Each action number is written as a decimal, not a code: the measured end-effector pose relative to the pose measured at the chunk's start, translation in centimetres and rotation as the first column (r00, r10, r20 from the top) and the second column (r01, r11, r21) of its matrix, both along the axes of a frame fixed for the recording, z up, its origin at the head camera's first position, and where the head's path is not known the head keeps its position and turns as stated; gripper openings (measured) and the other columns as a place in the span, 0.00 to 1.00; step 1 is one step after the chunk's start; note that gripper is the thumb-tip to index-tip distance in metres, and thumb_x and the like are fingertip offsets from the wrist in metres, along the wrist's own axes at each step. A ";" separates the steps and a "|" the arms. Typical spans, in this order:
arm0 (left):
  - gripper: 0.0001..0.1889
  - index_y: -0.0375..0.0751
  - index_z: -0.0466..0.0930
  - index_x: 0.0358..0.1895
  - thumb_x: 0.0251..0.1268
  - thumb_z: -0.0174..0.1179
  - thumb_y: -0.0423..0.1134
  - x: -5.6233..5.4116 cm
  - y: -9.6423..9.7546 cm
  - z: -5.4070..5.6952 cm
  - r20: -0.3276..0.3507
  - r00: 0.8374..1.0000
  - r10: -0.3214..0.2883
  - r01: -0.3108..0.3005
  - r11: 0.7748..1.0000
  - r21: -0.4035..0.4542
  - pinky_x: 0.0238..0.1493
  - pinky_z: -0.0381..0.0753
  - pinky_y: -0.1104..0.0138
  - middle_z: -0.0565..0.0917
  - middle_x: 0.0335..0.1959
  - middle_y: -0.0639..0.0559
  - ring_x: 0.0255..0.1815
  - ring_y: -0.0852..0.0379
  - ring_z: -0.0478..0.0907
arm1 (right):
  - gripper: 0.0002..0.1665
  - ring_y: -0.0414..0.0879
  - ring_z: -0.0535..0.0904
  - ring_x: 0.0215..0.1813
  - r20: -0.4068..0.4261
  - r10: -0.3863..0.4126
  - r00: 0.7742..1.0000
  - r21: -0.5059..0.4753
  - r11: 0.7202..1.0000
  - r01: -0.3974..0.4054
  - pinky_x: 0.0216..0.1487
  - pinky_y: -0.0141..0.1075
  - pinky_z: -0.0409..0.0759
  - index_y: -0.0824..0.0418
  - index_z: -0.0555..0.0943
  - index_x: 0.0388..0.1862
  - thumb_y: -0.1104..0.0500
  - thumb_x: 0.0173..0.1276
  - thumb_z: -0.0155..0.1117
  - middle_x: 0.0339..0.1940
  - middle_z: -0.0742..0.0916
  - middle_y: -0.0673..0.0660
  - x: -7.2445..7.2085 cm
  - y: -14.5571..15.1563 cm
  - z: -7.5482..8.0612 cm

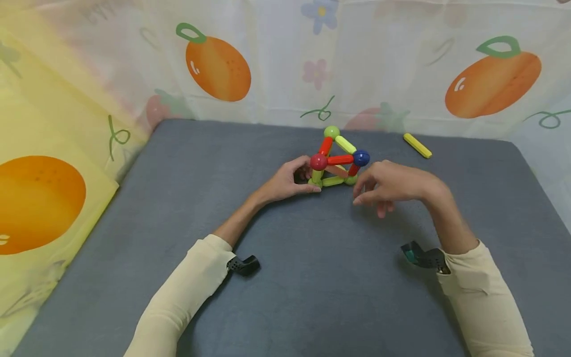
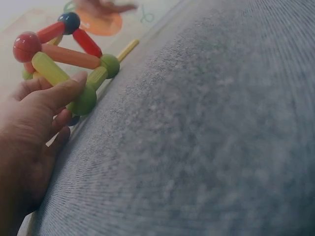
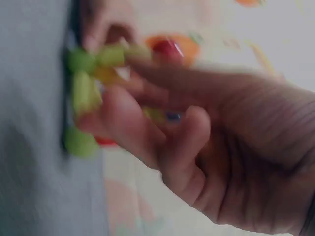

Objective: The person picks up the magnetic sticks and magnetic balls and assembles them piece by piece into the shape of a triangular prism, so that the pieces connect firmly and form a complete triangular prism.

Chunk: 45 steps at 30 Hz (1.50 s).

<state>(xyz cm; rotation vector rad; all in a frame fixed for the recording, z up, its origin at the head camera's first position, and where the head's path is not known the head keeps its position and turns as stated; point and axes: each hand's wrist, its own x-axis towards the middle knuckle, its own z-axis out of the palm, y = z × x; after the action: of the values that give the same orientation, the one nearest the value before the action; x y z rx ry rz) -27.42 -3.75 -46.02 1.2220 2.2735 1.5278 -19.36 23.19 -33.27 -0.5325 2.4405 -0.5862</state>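
A frame of coloured rods and balls, like a magnetic building toy, stands on the grey table. Its red ball (image 1: 318, 162) and blue ball (image 1: 361, 158) are joined by a red rod (image 1: 340, 159), with a green ball (image 1: 331, 132) behind them. My left hand (image 1: 287, 179) holds the lower left corner, its thumb against a yellow-green rod (image 2: 49, 69) just above a green ball (image 2: 83, 101). Beside the frame's right side hovers my right hand (image 1: 394, 184), fingers loosely bent, with nothing visible in them. Blur in the right wrist view hides whether its fingertips touch the frame.
A loose yellow rod (image 1: 417, 146) lies near the table's back edge, right of the frame. Behind the table (image 1: 290, 277) hangs a fruit-printed cloth (image 1: 276, 59). Each sleeve carries a small black device, the left one (image 1: 243, 266) and the right one (image 1: 426, 257).
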 end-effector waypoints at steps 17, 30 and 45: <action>0.18 0.39 0.77 0.48 0.61 0.76 0.34 0.1 -1.1 -0.1 -0.046 0.998 0.049 -0.050 0.999 -0.013 0.43 0.76 0.67 0.79 0.38 0.45 0.38 0.52 0.76 | 0.23 0.60 0.87 0.55 -0.111 -0.143 0.984 -0.235 0.965 0.113 0.59 0.53 0.84 0.71 0.82 0.60 0.60 0.71 0.72 0.53 0.90 0.69 -4.2 0.4 -5.6; 0.20 0.34 0.76 0.56 0.66 0.72 0.32 0.3 -0.7 -0.3 -0.092 0.985 0.145 -0.147 0.989 -0.006 0.45 0.79 0.65 0.80 0.44 0.40 0.41 0.49 0.79 | 0.20 0.45 0.81 0.39 -0.042 -0.016 0.999 -0.237 0.972 0.006 0.43 0.35 0.80 0.68 0.82 0.51 0.58 0.67 0.77 0.39 0.88 0.59 -3.5 0.5 -5.3; 0.50 0.50 0.52 0.83 0.63 0.74 0.42 0.4 -0.4 0.5 0.058 0.998 -0.015 0.023 0.990 -0.137 0.82 0.63 0.52 0.67 0.81 0.48 0.79 0.52 0.68 | 0.19 0.45 0.80 0.34 0.007 -0.156 0.988 -0.149 0.977 0.155 0.39 0.39 0.79 0.70 0.80 0.47 0.56 0.71 0.73 0.31 0.88 0.58 -3.5 2.3 -4.2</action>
<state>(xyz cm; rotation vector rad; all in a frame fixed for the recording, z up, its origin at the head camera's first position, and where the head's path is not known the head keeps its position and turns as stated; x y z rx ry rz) -26.98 -4.14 -45.53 1.1453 2.2819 1.3554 -22.85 25.50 -37.51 -0.4040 2.4710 -0.8390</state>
